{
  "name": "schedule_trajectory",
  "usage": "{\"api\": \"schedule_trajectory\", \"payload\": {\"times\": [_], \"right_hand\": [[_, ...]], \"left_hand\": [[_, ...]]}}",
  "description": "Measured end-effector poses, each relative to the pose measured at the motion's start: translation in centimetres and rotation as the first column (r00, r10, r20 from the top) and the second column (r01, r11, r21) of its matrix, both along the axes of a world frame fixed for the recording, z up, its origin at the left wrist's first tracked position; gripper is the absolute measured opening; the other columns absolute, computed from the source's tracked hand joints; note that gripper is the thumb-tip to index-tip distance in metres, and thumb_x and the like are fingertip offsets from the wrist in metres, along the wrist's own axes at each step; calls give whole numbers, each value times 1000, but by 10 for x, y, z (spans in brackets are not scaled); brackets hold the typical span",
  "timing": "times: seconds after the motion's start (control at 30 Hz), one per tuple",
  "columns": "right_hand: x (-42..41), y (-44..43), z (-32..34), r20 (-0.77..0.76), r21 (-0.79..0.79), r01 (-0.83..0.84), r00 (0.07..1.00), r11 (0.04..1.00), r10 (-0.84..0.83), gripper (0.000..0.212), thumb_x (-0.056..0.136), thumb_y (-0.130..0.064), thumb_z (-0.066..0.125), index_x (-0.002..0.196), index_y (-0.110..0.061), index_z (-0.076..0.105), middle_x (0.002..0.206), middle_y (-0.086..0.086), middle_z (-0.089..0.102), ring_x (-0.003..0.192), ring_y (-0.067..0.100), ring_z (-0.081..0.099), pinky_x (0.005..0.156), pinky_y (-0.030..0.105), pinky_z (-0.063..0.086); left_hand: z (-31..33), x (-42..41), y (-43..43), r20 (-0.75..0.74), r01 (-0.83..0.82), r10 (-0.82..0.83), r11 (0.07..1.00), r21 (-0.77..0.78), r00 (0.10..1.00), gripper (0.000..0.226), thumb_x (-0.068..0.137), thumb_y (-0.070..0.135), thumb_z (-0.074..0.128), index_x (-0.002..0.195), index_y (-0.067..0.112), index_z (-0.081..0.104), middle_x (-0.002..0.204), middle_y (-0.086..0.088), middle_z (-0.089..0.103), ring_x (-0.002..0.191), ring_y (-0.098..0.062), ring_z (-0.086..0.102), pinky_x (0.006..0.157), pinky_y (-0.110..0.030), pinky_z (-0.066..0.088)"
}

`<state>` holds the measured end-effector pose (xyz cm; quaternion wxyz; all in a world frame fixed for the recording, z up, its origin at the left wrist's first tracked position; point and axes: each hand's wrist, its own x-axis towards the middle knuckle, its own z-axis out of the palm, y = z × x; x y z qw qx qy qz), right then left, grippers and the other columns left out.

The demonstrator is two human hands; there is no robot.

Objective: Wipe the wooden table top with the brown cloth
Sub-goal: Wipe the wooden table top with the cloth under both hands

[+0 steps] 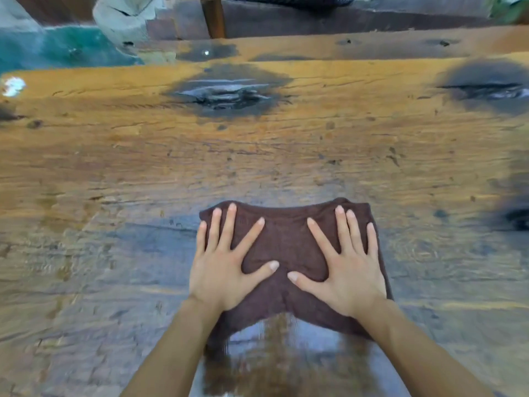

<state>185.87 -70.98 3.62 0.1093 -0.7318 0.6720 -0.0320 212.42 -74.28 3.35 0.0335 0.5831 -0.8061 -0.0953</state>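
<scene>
At the bottom of the view, two bare forearms (177, 353) reach forward over the wooden counter (114, 181), and between them lies a glossy patch (286, 356) with blurred brown streaks running through it. Just beyond the patch, the brown cloth (289, 242) lies spread flat on the counter, a little right of the middle, with its far edge slightly bowed. The left hand (220, 279) presses palm-down on the cloth's left half, its fingers straight and fanned wide, the little finger at the cloth's left border. The right hand (349, 276) lies the same way on the right half, flat and splayed, gripping nothing. The two thumbs point inward and nearly meet over a small pucker in the fabric.

Past the cloth, the boards run bare, worn and grainy, orange-brown in tone. Farther on sits a dark knot (226, 93) with cracked, shiny wood at its centre, and a second dark knot (486, 87) lies toward the right edge. Beyond the counter's far side runs another plank (343, 45). Behind it stand a wooden post (213, 17), a pale block (123, 18) and a teal surface (65, 50) at far left, all blurred.
</scene>
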Motion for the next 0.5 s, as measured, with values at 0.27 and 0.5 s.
{"api": "schedule_trajectory", "payload": {"times": [0.27, 0.5], "right_hand": [[4, -193, 0, -26, 3, 107, 994, 994, -107, 105, 71, -107, 7, 160, -55, -12, 174, 9, -20, 159, 24, -23, 126, 58, -12], [1, -331, -2, -21, -56, 145, 989, 988, -146, 112, 63, -111, 6, 160, -56, -3, 176, 8, -10, 161, 23, -13, 127, 56, -12]], "left_hand": [[-8, -7, -204, -46, -59, 57, 997, -54, 997, 79, 83, 97, 18, 153, 66, -2, 173, 4, -13, 157, -18, -18, 125, -45, -13], [-3, -13, -348, 2, -95, 95, 995, -8, 995, 88, 70, 105, 5, 150, 69, -6, 173, 4, -14, 158, -16, -16, 126, -47, -12]]}}
